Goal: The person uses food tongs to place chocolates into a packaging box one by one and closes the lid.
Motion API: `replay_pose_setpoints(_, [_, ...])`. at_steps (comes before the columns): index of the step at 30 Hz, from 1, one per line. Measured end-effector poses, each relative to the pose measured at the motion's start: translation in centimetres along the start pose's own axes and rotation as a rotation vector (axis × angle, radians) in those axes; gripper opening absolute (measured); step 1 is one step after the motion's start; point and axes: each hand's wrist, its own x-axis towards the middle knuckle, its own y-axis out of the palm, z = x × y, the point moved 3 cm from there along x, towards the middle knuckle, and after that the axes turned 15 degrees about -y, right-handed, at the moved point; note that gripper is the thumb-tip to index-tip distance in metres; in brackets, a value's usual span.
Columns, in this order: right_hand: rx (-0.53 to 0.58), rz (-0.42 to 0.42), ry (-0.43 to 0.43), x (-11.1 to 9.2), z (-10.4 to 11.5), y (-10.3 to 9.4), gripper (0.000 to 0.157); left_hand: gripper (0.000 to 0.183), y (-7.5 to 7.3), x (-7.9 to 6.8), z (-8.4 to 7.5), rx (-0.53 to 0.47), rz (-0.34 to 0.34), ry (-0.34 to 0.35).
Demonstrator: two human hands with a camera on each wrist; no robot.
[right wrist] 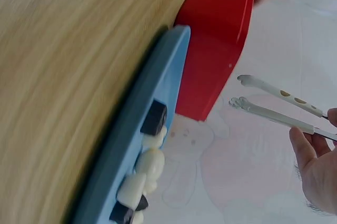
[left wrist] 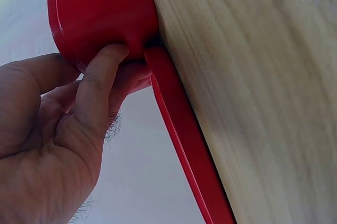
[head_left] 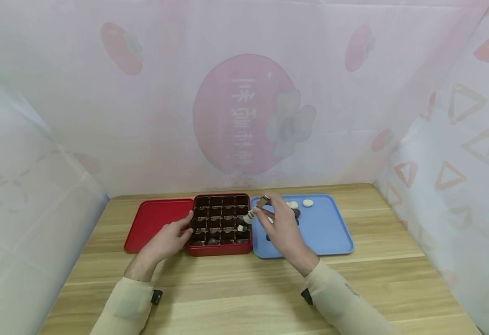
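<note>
My right hand point(head_left: 282, 228) grips small pale tongs point(right wrist: 274, 118) with gold spots. Their tips stand apart in the right wrist view, with nothing between them. In the head view, the tongs slant over the right side of a red box point(head_left: 219, 250) with brown compartments. Just below the tips, a small white piece point(head_left: 241, 228) sits in the right column. Dark chocolate-like pieces point(head_left: 213, 241) lie in the nearest row. My left hand point(head_left: 167, 239) rests its fingertips against the box's left wall, near the rim; in the left wrist view, one finger presses low on that wall.
A blue tray point(head_left: 328, 237) adjoins the box's right side, bearing several white pieces point(right wrist: 150, 164) and dark blocks point(right wrist: 154, 117), partly hidden by my right hand. Left of the box lies a shallow red lid point(head_left: 154, 221). Everything sits on a wooden table point(head_left: 227, 293) with a patterned sheet behind.
</note>
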Motion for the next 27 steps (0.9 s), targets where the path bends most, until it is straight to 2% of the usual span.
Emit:
replay_pose_setpoints(14, [-0.056,-0.025,0.022,-0.9,-1.5,-4.2,0.028,0.070,0.0,0.1,-0.2,-0.015,0.014,-0.001])
replay_pose_setpoints(27, [-0.197,0.027,0.016,-2.3,-3.8,-6.2,0.026,0.070,0.2,0.0,-0.3,-0.019,0.017,0.003])
